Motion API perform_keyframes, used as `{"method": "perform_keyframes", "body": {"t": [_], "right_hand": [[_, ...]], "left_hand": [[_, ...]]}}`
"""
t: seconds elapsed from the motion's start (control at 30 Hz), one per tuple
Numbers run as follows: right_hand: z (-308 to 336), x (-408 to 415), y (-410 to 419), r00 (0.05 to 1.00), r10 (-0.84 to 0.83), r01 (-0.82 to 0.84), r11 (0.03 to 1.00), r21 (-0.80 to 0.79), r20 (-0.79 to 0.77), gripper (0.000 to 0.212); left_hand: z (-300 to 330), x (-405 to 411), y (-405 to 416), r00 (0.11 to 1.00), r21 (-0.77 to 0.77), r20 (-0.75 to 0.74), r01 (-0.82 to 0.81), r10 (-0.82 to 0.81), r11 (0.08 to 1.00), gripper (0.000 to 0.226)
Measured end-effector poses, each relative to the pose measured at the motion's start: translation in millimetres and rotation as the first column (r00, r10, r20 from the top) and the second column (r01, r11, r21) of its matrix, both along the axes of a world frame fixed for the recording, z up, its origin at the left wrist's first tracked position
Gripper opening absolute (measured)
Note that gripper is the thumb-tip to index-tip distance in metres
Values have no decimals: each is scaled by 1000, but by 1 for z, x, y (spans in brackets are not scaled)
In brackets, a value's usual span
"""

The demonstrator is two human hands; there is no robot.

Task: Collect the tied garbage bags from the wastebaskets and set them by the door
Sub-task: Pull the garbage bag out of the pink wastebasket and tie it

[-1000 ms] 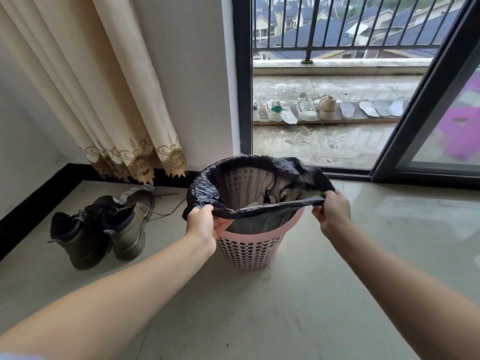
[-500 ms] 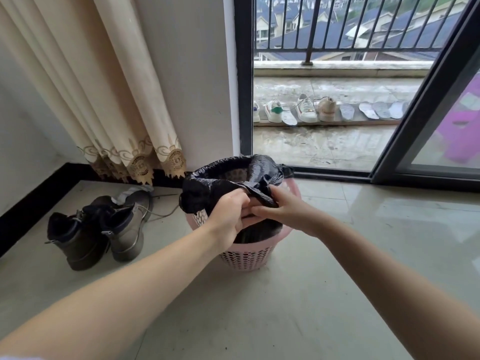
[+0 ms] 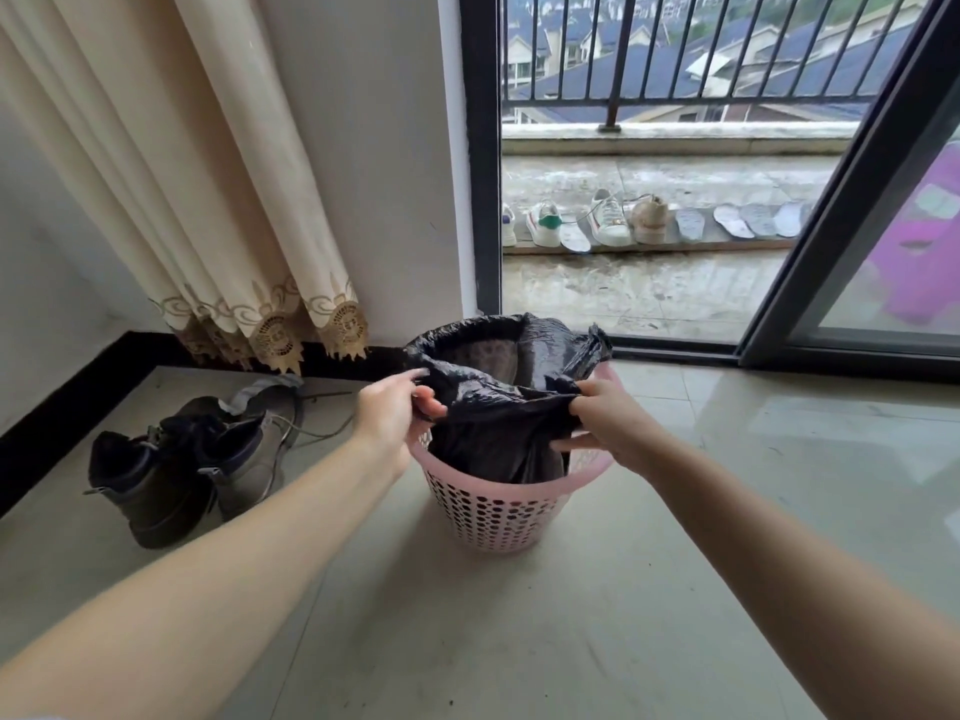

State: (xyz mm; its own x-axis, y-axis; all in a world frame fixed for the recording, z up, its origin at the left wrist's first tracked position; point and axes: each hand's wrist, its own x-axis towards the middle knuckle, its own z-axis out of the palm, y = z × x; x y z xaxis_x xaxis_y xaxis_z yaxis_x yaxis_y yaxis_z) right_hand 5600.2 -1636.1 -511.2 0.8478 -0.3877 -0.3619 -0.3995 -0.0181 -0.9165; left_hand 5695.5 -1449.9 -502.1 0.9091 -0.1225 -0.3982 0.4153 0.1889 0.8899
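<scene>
A pink perforated wastebasket (image 3: 498, 517) stands on the tiled floor before the sliding glass door (image 3: 852, 200). A black garbage bag (image 3: 498, 439) lines it, its far rim still folded over the basket's back edge, its mouth untied. My left hand (image 3: 392, 415) pinches the bag's near edge on the left. My right hand (image 3: 602, 428) grips a bunched fold of the same edge on the right. The two hands are about a hand's width apart, above the basket's front rim.
A pair of dark ankle boots (image 3: 182, 470) sits on the floor left of the basket. A cream curtain (image 3: 208, 200) hangs above them. Beyond the door, several shoes and insoles (image 3: 623, 220) line the balcony. Bare floor lies to the right and in front.
One second ago my hands held the bag's edge stretched wide. They then met at the middle, bunching the plastic. Now they have drawn slightly apart again, still gripping it.
</scene>
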Motion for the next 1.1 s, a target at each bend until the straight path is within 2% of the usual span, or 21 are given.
{"method": "perform_keyframes", "body": {"t": [0.07,0.1,0.17,0.23,0.3,0.37,0.43,0.5,0.53,0.6,0.63,0.67,0.7,0.73,0.77,0.8,0.83,0.93,1.03,1.07,1.1], "right_hand": [[5,5,2,994,-38,14,976,218,104,26],[6,7,5,990,2,-36,970,242,139,23],[7,5,13,969,191,-224,946,233,158,24],[12,0,18,913,388,-407,879,249,123,36],[16,-5,18,859,492,-512,817,265,143,35],[15,-9,16,830,542,-557,807,194,130,21],[10,-9,14,828,559,-561,826,55,44,23],[8,-7,15,832,553,-555,826,-97,-50,16],[7,-6,17,843,532,-537,831,-145,-76,7],[7,-3,19,900,430,-437,880,-186,-79,11],[5,-1,19,930,360,-367,914,-174,-68,12],[3,1,18,954,294,-298,943,-149,-52,13],[2,3,17,971,237,-240,965,-108,-36,15],[2,3,16,981,193,-194,979,-57,-25,16],[2,3,14,986,169,-169,986,-12,-10,18],[3,3,12,986,165,-165,986,15,5,19],[3,3,11,984,175,-176,984,18,14,19],[5,0,5,974,227,-227,973,-50,-20,18],[6,-6,-7,937,327,-335,941,-54,-125,25],[6,-10,-11,922,357,-365,930,-29,-152,25],[5,-12,-16,911,373,-383,924,-24,-179,24]], "left_hand": [[10,-25,-14,978,81,69,190,-196,978,31],[14,-37,-20,953,90,77,287,-294,954,30],[21,-54,-28,887,74,69,452,-457,889,30],[23,-61,-30,847,49,43,528,-530,848,32],[22,-60,-29,833,1,32,553,-553,833,32],[23,-57,-26,813,-41,10,581,-581,813,35],[23,-55,-23,783,-24,-30,620,-621,784,36],[21,-52,-23,772,127,-16,632,-636,764,36],[18,-49,-23,773,279,48,598,-633,751,36],[15,-42,-20,706,632,270,383,-655,673,28],[13,-41,-17,638,730,348,275,-687,625,23],[13,-41,-15,578,790,356,234,-734,567,32],[11,-42,-14,529,830,310,255,-790,496,52],[7,-46,-15,476,877,217,288,-852,385,70],[4,-51,-16,421,932,105,274,-901,237,79],[-2,-55,-16,383,970,10,221,-924,103,78],[-7,-56,-15,365,991,-34,134,-930,16,69],[-12,-40,-6,412,996,0,-82,-911,-37,37],[-18,-15,15,486,975,-5,-191,-874,-112,33],[-20,-7,25,520,976,20,-194,-854,-95,31],[-22,-1,34,558,984,80,-178,-826,-24,26]]}}
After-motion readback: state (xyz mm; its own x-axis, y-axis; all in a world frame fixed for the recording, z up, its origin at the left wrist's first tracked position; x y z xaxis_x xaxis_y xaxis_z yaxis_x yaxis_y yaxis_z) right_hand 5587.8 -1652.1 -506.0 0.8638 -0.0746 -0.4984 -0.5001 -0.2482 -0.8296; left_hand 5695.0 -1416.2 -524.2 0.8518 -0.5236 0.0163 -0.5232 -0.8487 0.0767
